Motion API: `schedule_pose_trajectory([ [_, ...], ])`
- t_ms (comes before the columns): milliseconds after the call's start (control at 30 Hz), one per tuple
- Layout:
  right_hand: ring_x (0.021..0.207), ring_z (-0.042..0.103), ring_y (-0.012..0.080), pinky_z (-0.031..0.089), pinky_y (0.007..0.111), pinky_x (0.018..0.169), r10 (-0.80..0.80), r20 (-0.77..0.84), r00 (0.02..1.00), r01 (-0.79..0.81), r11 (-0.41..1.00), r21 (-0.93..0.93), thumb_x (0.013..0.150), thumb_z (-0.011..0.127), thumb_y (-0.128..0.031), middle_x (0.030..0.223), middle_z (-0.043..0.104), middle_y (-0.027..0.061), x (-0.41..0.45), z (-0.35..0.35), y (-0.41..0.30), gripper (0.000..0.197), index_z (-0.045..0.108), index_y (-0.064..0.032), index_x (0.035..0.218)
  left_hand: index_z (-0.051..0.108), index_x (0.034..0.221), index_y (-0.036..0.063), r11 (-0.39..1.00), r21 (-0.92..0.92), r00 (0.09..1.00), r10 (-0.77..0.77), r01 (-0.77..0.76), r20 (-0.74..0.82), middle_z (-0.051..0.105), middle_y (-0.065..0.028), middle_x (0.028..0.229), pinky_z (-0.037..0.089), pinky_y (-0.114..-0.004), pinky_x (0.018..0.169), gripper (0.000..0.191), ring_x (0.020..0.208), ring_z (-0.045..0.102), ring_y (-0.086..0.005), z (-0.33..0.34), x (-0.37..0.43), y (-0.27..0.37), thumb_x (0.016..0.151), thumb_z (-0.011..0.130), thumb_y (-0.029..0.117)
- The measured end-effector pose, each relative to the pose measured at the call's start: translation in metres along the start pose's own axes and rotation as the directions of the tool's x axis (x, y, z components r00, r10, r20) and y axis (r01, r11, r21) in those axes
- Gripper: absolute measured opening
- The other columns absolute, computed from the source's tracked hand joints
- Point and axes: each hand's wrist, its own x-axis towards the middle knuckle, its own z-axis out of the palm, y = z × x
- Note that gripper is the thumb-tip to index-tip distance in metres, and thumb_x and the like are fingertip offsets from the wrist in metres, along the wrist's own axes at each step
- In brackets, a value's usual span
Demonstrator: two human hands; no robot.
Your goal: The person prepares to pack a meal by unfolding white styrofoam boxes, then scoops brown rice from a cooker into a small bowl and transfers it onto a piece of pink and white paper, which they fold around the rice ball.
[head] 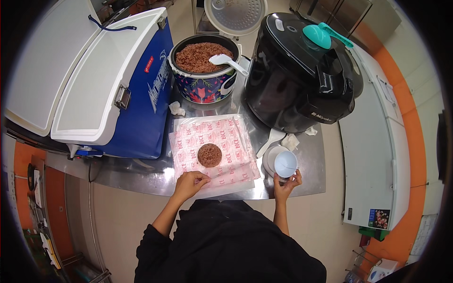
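A round, flat-topped mound of cooked brown-red rice sits on a stack of printed food-wrapping paper. My left hand is at the stack's near left side, thumb and fingertips pinched on the top sheet, whose near part looks slightly raised. To the right of the paper, my right hand grips a small pale blue bowl. The bowl is tilted, its inside facing up towards me. Just behind it lies a light grey round dish, partly hidden by the bowl.
Behind the paper stands an open flowered rice cooker of rice, a white rice paddle resting on it. A large black Miyako cooker bears a turquoise scoop. An open blue cooler box fills the left. Another white paddle lies near crumpled tissue.
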Motion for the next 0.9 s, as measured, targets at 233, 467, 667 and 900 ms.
schedule_pose_trajectory([
  [233,0.116,0.034,0.0339,0.027,0.047,0.100,-0.267,0.297,0.917,0.324,0.932,-0.161,0.065,0.072,-0.013,0.119,0.036,0.0184,0.013,0.027,-0.089,0.059,0.039,-0.0065,0.113,0.070,0.077,0.0111,0.937,0.236,0.945,0.296,-0.258,-0.141,0.067,-0.0044,0.076,0.046,-0.034,0.066,0.010,0.071,0.061,-0.0231,-0.011,-0.008,0.006,0.077,0.066,0.021],
  [467,0.116,0.044,0.0290,0.034,0.043,0.097,-0.147,0.923,0.357,0.310,0.950,0.032,0.072,0.069,-0.014,0.110,0.055,0.0050,0.047,0.072,-0.087,0.009,0.063,-0.0066,0.073,0.066,0.076,0.0112,0.849,0.419,0.926,0.374,-0.322,-0.045,0.063,-0.0034,0.078,0.044,-0.037,0.072,0.009,0.076,0.059,-0.0226,-0.021,-0.022,-0.016,0.074,0.067,0.020],
  [667,0.073,0.054,0.0049,0.043,0.021,0.065,0.241,0.883,0.404,-0.578,0.815,0.042,0.086,0.063,-0.015,0.076,0.064,0.0017,0.041,0.092,-0.051,0.019,0.065,0.0039,0.086,0.065,0.089,0.0016,0.963,-0.253,0.996,0.094,-0.093,-0.009,0.065,-0.0078,0.075,0.043,-0.028,0.059,0.023,0.064,0.058,-0.0133,-0.044,-0.011,-0.090,0.076,0.070,0.020],
  [900,0.059,0.048,0.0039,0.038,0.021,0.053,0.284,0.645,0.710,-0.330,0.943,-0.051,0.085,0.063,-0.020,0.064,0.059,0.0012,0.015,0.117,-0.045,0.022,0.065,0.0021,0.083,0.063,0.093,0.0024,0.978,-0.208,0.936,-0.065,-0.009,-0.346,0.061,-0.0083,0.064,0.040,-0.029,0.049,0.022,0.050,0.053,-0.0157,-0.021,-0.003,-0.080,0.082,0.064,0.020],
])
